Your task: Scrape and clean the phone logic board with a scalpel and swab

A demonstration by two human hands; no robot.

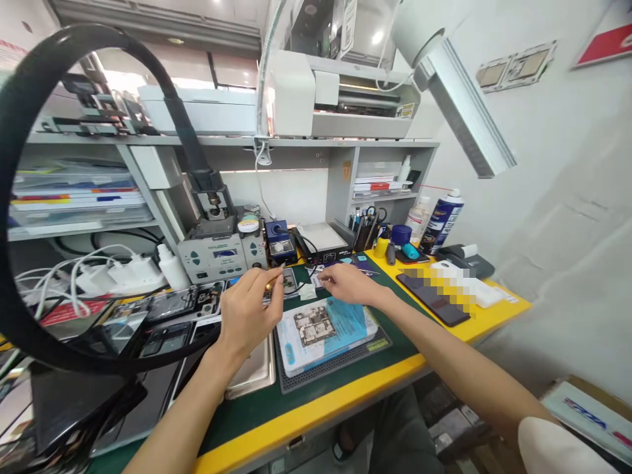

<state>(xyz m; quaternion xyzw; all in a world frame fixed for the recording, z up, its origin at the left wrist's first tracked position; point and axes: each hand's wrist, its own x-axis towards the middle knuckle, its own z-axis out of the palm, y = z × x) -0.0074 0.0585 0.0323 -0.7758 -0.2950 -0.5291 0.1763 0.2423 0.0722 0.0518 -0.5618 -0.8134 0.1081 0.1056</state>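
Person's left hand (249,309) is raised over the green desk (247,408), fingers pinched around a thin brass-coloured tool tip (271,283), grip closed on it. Right hand (345,283) reaches in from the right, fingertips pinched at a small white scrap (316,282) just beyond the blue holder; can't tell if that grip really has the scrap or only touches it. The circuit board (312,326) lies flat on a white-and-blue holder plate (340,322), which sits on a dark ribbed mat (340,359) near the desk's yellow front edge. Progress, judged loosely: board is out and laid bare on the holder, tool is in hand, but neither hand touches the board, so board work looks not started or paused. Opened phones (172,304) lie to the left by a metal tray (254,372). A grey rework station (220,253) stands behind with a small blue display, brand line too small to read. A blue spray can (443,217) at the right rear has label print, unreadable. A dark phone (433,299) lies face up on the right, next to a pixelated patch. Small yellow-green label on the mat corner, unreadable. A black ring lamp (29,197) frames the left side. White chargers (123,273) are piled far left.
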